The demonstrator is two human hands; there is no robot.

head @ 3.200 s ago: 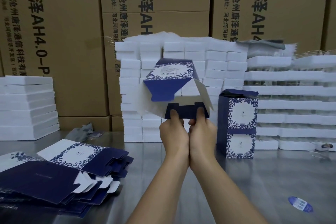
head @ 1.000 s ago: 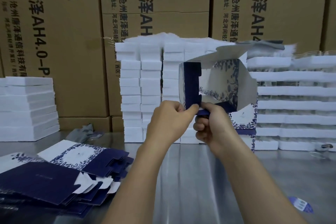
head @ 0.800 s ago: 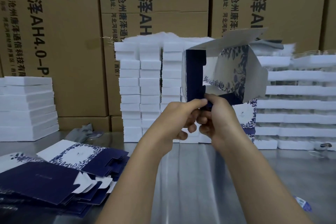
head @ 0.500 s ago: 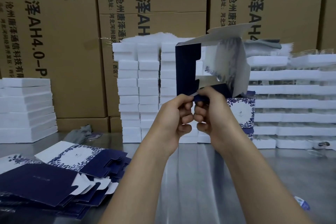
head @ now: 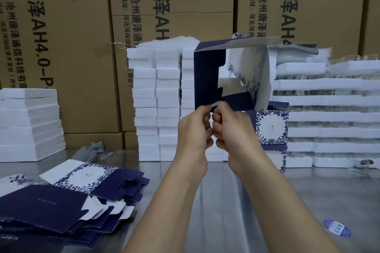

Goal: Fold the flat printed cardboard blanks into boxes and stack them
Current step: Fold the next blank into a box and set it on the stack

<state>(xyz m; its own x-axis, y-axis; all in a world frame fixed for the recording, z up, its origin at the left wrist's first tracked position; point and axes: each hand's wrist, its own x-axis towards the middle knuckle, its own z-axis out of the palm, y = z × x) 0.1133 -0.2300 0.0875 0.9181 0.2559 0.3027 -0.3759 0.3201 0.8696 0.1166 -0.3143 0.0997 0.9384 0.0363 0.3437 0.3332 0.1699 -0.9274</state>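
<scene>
At the folding bench: we're working at a brushed-steel table running the width of the shot, w/ a wall of brown shipping cartons closing off the room behind. Far L, a stack of white foam slabs is sitting against the cartons. In front of it the pile of flat blanks, navy w/ blue-and-white floral panels, is fanning out on the steel, and a crumpled grey bag is lying behind the pile. At centre, columns of white foam blocks are rising behind our hands. Our L hand and R hand are meeting knuckle to knuckle above the table, both w/ fingers curled, pinching the bottom flaps of the half-folded box. We're holding it up in the air, its top flap sticking out open to the R. Box and R hand are blocking part of the foam and of the two finished boxes standing one on the other on the table. Further R, foam trays are piling up in layers, and a blue oval sticker is lying on the steel at front R. Cartons are reading "唐泽 AH4.0-P" and "沧州唐泽通信科技有"; sticker text too small to read.
</scene>
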